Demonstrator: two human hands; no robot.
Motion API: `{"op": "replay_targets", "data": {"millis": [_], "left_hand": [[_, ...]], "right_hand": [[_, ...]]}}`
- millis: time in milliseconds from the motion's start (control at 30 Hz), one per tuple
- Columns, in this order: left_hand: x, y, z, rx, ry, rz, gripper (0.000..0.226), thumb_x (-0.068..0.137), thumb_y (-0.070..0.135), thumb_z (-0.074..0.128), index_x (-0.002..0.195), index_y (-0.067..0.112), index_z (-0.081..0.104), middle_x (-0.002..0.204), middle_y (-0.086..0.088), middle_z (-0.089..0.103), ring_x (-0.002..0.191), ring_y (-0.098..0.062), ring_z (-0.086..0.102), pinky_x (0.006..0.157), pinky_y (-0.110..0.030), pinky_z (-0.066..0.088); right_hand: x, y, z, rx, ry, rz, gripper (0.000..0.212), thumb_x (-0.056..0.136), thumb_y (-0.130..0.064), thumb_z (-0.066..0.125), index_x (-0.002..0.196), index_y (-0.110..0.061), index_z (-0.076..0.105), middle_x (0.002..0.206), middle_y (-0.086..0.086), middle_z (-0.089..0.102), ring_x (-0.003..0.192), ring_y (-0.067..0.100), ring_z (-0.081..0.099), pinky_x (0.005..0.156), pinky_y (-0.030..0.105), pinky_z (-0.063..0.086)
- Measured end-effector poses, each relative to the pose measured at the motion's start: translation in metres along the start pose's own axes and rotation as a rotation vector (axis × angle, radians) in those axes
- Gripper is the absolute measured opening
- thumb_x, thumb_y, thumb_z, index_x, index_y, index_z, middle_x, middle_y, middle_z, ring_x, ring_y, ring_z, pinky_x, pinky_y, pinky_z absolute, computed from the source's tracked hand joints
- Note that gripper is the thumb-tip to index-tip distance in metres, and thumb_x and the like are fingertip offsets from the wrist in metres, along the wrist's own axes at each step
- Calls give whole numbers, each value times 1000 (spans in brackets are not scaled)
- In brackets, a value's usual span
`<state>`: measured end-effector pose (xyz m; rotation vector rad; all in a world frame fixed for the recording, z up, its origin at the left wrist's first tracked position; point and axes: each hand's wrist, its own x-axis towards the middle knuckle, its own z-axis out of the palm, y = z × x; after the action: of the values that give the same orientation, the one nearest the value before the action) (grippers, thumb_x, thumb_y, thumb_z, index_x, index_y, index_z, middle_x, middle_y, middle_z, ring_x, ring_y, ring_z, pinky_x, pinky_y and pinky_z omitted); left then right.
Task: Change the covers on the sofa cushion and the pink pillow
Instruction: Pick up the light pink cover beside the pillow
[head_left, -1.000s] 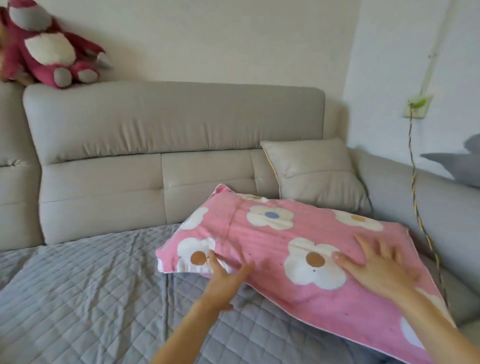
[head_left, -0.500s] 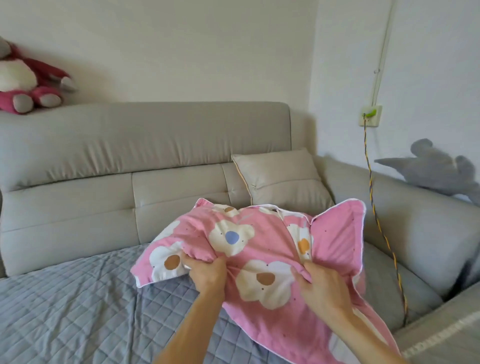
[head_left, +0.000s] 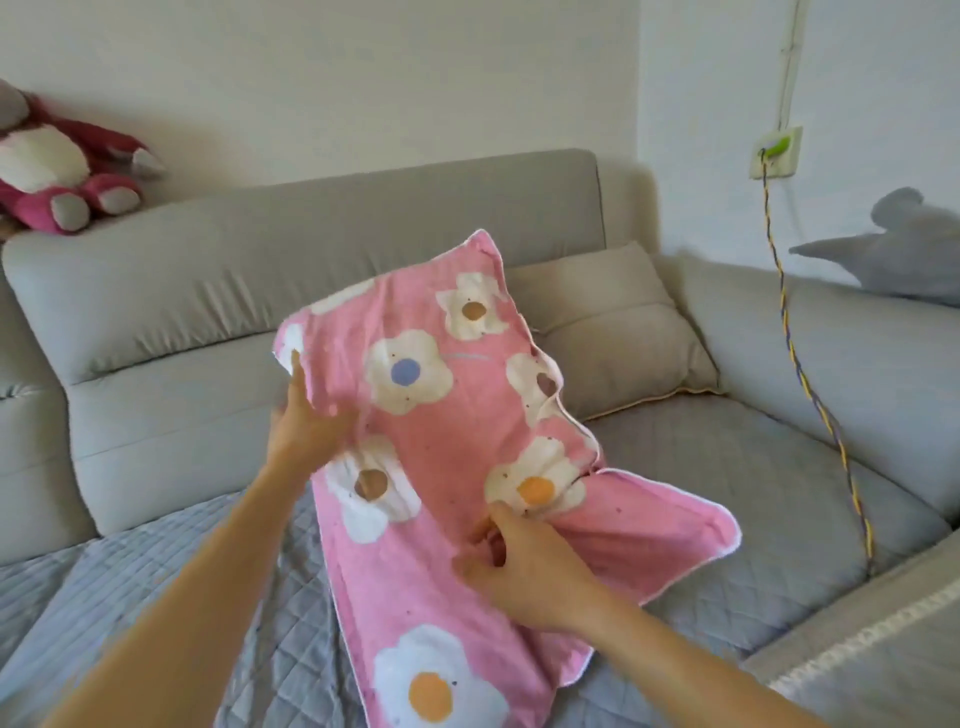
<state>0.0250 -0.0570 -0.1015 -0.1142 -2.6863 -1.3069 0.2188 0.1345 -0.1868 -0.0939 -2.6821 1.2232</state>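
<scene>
Two bare hands held a pink pillow (head_left: 436, 415) up over a grey sofa (head_left: 322, 234), at the centre of the view. The pillow, printed with white flowers, stood tilted on end, its top corner pointing toward 12 o'clock and its lower end hanging toward 6 o'clock. The left hand (head_left: 306, 426), at 9 o'clock of the pillow, gripped the pillow's left edge, thumb in front and the other fingers hidden behind the fabric. The right hand (head_left: 524, 571), at 5 o'clock of centre, had its fingers (head_left: 488, 525) curled and pinched on the cover beside an open flap (head_left: 665, 535) that spread out toward 3 o'clock.

Behind the pillow, at 2 o'clock, a beige cushion (head_left: 618, 332) leaned in the sofa's corner. A quilted grey pad (head_left: 156, 582) covered the seat below. A red and white plush toy (head_left: 57, 171) sat on the sofa back at 10 o'clock. A grey plush (head_left: 904, 244) lay on the side arm at 3 o'clock. A braided cable (head_left: 800, 374) hung from a wall socket (head_left: 774, 153) at 2 o'clock down behind the seat.
</scene>
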Motion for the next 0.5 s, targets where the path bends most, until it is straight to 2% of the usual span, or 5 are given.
{"op": "replay_targets", "data": {"millis": [133, 233, 300, 400, 500], "left_hand": [[-48, -42, 36, 133, -180, -3, 76, 84, 60, 64, 150, 35, 35, 151, -12, 36, 130, -34, 48, 110, -45, 39], [-97, -61, 75, 20, -268, -116, 88, 74, 79, 56, 149, 49, 22, 156, -14, 27, 141, -34, 35, 116, -46, 29], [-120, -63, 92, -158, -207, -225, 100, 69, 82, 59, 151, 52, 11, 157, -13, 31, 139, -36, 37, 114, -45, 31], [-126, -66, 100, -383, -124, -274, 100, 77, 63, 72, 154, 42, 12, 155, -5, 37, 135, -31, 44, 111, -42, 36], [-118, -65, 100, -443, -101, -218, 89, 83, 39, 77, 153, 33, 23, 153, -1, 39, 134, -26, 44, 105, -37, 38]], "right_hand": [[21, 30, -32, -359, 269, 2, 46, 81, -73, 45, 109, -37, 51, 117, -12, 59, 114, 19, 55, 94, 41, 46], [28, 68, -43, -460, 65, 298, 90, 63, -100, 30, 140, -52, 22, 157, -2, 19, 145, 32, 19, 110, 58, 28], [30, 89, -39, -328, -8, 351, 109, 49, -107, 32, 143, -56, 7, 160, -1, 9, 147, 34, 17, 112, 59, 27], [36, 96, -48, -259, -39, 392, 127, 46, -105, 44, 150, -47, -2, 159, 4, 20, 144, 36, 28, 112, 50, 32], [42, 97, -64, -50, -68, 465, 132, 50, -94, 61, 154, -31, 10, 152, -8, 38, 138, 27, 41, 106, 39, 35]]}}
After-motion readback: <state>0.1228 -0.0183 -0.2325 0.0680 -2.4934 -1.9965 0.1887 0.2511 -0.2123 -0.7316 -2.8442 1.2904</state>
